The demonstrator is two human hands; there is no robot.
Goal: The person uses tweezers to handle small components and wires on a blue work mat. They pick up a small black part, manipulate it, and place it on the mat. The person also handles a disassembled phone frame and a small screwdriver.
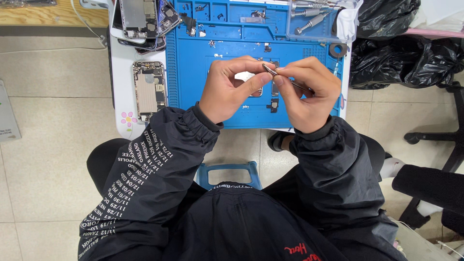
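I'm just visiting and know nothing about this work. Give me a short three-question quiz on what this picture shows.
1. True or false: the right hand holds slim metal tweezers.
2. What colour is the work mat under the hands?
A. green
B. blue
C. red
3. Where does the opened phone with its insides showing lie, relative to the left hand?

Key:
1. True; the tips meet the left hand's fingertips.
2. B.
3. To its left, on the white tabletop beside the mat.
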